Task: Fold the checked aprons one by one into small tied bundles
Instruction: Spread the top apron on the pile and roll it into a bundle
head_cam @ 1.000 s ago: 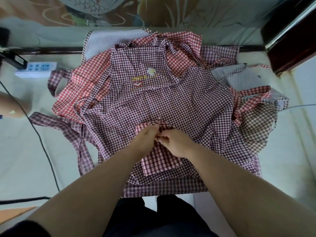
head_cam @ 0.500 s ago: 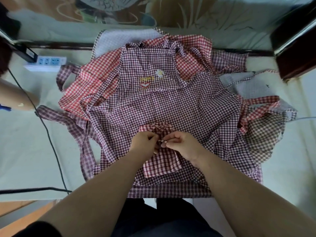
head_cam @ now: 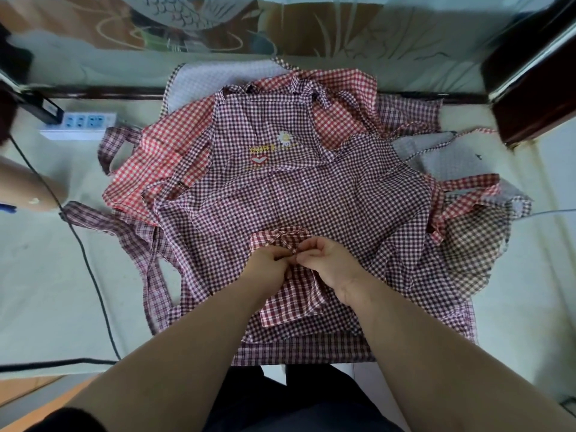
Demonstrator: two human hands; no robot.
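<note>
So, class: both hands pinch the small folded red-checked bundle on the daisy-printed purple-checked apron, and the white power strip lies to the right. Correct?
No: in the head view the white power strip lies to the left. The left hand and right hand do pinch the small folded red-checked bundle on the daisy-printed purple-checked apron.

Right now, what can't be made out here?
- Head view: the tie on the red-and-white checked folded bundle; the left hand and right hand pinch it, their curled fingers covering any knot.
- Head view: yellow lettering on the dark purple checked apron, too small to read.
- Head view: how many aprons are piled; the top one covers them.
- Head view: another person's arm, cut off by the left edge.
</note>
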